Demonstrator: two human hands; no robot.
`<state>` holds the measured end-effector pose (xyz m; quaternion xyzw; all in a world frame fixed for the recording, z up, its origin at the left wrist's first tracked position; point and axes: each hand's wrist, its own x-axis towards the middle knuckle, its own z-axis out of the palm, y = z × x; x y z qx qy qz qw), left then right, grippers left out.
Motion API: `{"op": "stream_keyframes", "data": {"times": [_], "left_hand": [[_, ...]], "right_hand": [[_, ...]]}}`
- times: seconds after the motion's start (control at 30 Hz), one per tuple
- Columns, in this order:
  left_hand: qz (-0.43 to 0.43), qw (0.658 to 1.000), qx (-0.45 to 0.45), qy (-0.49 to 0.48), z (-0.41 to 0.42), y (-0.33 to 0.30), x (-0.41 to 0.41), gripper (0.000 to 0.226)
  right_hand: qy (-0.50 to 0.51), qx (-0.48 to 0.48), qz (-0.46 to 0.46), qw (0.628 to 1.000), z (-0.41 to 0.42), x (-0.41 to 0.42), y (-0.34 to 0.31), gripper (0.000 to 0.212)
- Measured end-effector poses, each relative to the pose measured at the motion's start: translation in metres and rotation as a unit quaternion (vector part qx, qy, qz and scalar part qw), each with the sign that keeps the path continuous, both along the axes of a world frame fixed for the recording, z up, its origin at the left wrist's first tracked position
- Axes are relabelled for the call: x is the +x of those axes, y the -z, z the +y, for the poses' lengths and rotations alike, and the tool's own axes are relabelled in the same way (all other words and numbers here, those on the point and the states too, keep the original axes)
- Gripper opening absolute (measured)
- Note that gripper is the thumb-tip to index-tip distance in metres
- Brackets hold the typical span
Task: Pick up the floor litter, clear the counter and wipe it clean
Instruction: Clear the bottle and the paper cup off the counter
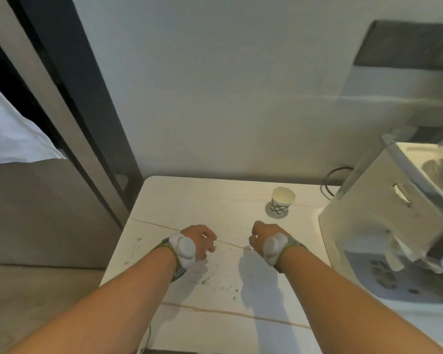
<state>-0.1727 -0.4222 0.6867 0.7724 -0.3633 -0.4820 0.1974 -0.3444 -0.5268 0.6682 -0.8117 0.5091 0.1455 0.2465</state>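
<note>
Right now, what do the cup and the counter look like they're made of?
The cup looks like thin paper: matte cream inside, a printed checker pattern outside, and a slightly bent rim. The counter looks like polished stone or a stone-look slab: white, smooth, with thin brown veins and soft sheen. Which of the two cannot be told.

Both forearms reach out over the white worktop [189,200], each wrist wearing a grey band. The left hand [202,240] and right hand [262,235] hang just above the surface with fingers curled under; whether they hold anything cannot be told. Dark crumbs [210,279] speckle the worktop near the hands. A checked paper cup [281,200] stands upright beyond them, near a white appliance [384,221] at the right
</note>
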Motion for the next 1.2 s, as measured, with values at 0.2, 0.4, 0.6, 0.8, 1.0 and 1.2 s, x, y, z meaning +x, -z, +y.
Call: {"op": "stream_keyframes", "data": {"times": [0.2, 0.4, 0.6, 0.8, 1.0, 1.2], "left_hand": [[-0.011, 0.999, 0.031, 0.019, -0.037, -0.004, -0.027, 0.019], [0.005, 0.997, 0.066, 0.03, -0.065, -0.015, -0.03, 0.034], [-0.001, 0.997, 0.078, 0.015, -0.081, -0.015, -0.028, 0.035], [-0.01, 0.996, 0.088, -0.011, -0.075, -0.002, -0.02, 0.029], [-0.017, 0.997, 0.076, -0.021, -0.068, 0.004, -0.005, 0.019], [-0.035, 0.997, 0.061, 0.01, -0.051, 0.009, 0.009, 0.027]], "right_hand": [[0.1, -0.007, -0.064, 0.993, -0.055, -0.038, 0.001, 0.041], [0.138, -0.043, -0.112, 0.983, -0.086, -0.044, -0.007, 0.037], [0.156, 0.028, -0.112, 0.981, -0.115, -0.041, 0.011, 0.045], [0.107, 0.044, -0.012, 0.993, -0.122, -0.029, 0.025, 0.047], [0.082, 0.008, -0.039, 0.996, -0.113, -0.017, 0.027, 0.032], [0.049, 0.002, -0.075, 0.996, -0.068, 0.015, 0.017, 0.03]]}}
